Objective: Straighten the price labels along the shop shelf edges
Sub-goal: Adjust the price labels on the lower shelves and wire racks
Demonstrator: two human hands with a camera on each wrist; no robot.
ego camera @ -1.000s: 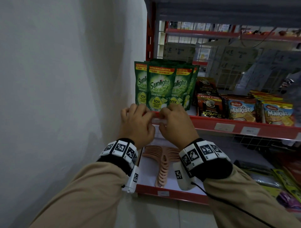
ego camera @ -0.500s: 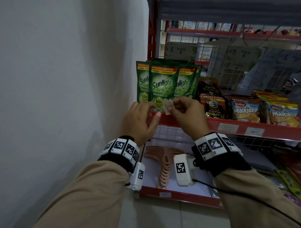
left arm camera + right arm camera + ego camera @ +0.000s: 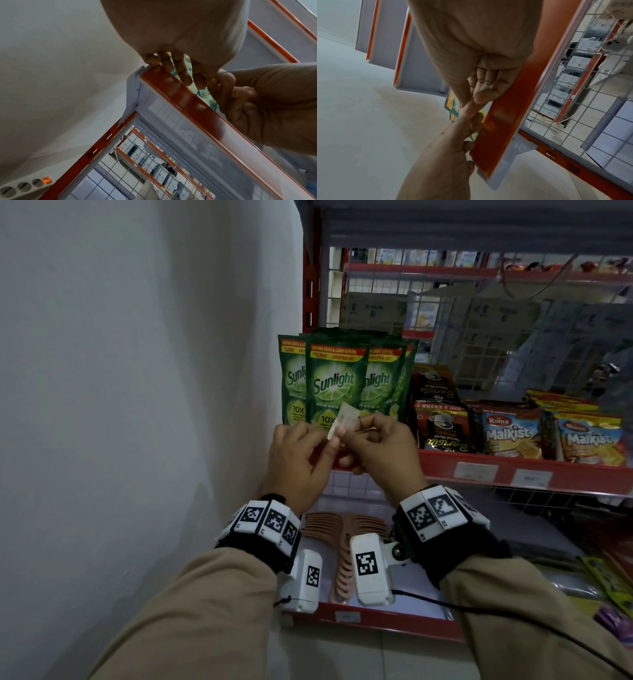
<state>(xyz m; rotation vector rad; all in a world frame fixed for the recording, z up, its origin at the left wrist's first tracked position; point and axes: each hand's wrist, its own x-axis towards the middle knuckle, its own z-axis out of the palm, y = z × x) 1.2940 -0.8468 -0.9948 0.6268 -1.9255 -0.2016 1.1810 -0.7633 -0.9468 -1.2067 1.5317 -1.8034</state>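
both hands [image 3: 298,460] [image 3: 380,450] pinch one price label [image 3: 343,422]; two more labels [image 3: 475,471] [image 3: 531,478] sit on the shelf edge [image 3: 582,474].

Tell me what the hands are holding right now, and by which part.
A small white price label, lifted off the shelf edge in front of the Sunlight pouches. The left hand and right hand both pinch its lower end; the upper end sticks up free.
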